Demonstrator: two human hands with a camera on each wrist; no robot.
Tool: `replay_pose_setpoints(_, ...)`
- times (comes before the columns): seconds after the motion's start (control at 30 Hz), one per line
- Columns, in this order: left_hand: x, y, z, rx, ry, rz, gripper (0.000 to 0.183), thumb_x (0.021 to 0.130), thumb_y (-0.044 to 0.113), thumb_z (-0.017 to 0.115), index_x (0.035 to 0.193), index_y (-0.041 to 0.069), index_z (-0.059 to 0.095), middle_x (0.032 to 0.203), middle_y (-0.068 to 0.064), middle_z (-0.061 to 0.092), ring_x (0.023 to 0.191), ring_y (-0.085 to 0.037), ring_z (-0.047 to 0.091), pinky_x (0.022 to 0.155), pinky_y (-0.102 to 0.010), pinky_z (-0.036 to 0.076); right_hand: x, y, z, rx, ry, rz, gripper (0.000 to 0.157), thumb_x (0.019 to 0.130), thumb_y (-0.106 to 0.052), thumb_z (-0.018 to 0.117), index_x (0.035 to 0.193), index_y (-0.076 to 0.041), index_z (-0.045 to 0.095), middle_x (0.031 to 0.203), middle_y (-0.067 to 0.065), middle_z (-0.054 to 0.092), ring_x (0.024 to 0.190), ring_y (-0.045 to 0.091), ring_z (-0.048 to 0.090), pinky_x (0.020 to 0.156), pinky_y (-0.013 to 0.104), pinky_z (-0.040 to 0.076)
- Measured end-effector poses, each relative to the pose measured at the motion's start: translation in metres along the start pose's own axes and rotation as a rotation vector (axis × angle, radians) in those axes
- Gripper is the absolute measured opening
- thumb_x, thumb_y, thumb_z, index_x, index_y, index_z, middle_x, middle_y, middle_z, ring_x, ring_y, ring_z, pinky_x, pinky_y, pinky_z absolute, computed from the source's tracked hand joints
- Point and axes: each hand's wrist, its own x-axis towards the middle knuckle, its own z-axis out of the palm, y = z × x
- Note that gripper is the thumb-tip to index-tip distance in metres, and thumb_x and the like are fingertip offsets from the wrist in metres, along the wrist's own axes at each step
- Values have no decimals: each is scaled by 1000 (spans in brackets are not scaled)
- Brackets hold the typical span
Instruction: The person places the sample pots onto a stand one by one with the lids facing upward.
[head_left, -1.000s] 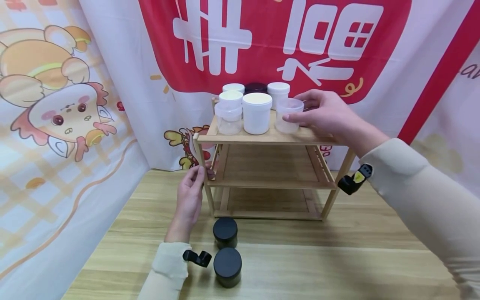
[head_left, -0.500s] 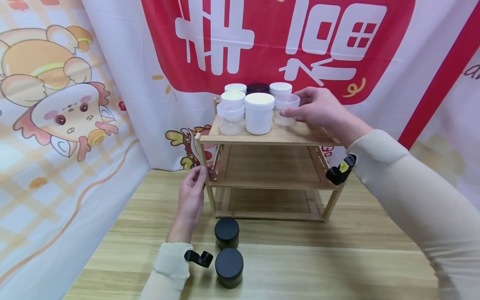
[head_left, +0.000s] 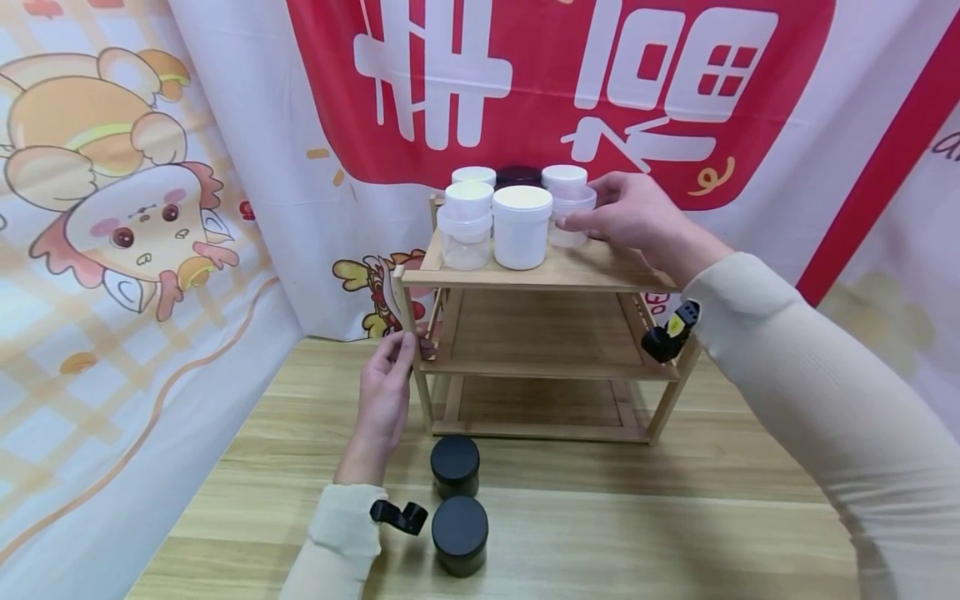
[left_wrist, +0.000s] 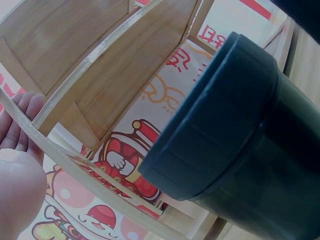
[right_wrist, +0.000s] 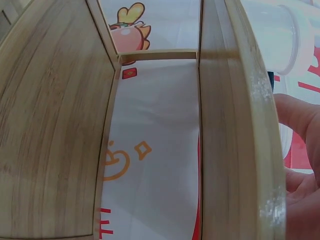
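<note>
At the left, my left hand holds the front left post of a wooden three-tier rack, thumb in front and fingers behind. My right hand pinches a clear plastic jar from its right side on the top tier. Directly behind that jar is a white-lidded jar. To its left stand a large white jar and another clear jar. In the right wrist view, the rack's tiers hide part of my right hand.
Further white-lidded jars and a dark-lidded jar stand on the top tier. On the table, two black-lidded jars sit in front of the rack, beside my left forearm. A printed curtain hangs behind.
My right hand has moved the clear jar back and left on the top tier, up close before the white-lidded jar. My left hand stays at the post.
</note>
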Motion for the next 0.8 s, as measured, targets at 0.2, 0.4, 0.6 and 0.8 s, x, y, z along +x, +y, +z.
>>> replay_pose_setpoints(0.2, 0, 0, 0, -12, 2, 8, 19, 114, 25, 56, 123, 15, 68, 123, 2, 69, 114, -14, 67, 117, -26, 46, 2, -1, 1, -6, 5, 3, 100, 85, -52, 88, 166, -20, 37, 162, 9, 50, 140, 30, 50, 122, 50, 45)
replay_pose_setpoints(0.4, 0, 0, 0, -7, -3, 11, 19, 114, 26, 55, 123, 15, 68, 123, 2, 68, 116, -14, 66, 117, -26, 45, 3, -2, 1, -9, 7, 5, 100, 86, -53, 87, 166, -20, 37, 162, 9, 50, 140, 30, 49, 123, 49, 44)
replay_pose_setpoints(0.6, 0, 0, 1, -13, -3, 6, 18, 114, 26, 56, 123, 16, 68, 125, 0, 68, 117, -15, 65, 118, -26, 45, 4, -2, 1, -5, 5, 11, 98, 87, -53, 87, 165, -20, 38, 161, 8, 50, 140, 29, 49, 123, 49, 43)
replay_pose_setpoints(0.8, -1, 1, 0, -4, -6, 1, 20, 114, 28, 56, 124, 14, 67, 134, -13, 63, 118, -15, 64, 118, -26, 44, 5, -2, 3, -7, 5, 19, 98, 86, -53, 87, 165, -21, 37, 160, 8, 50, 139, 29, 51, 123, 50, 43)
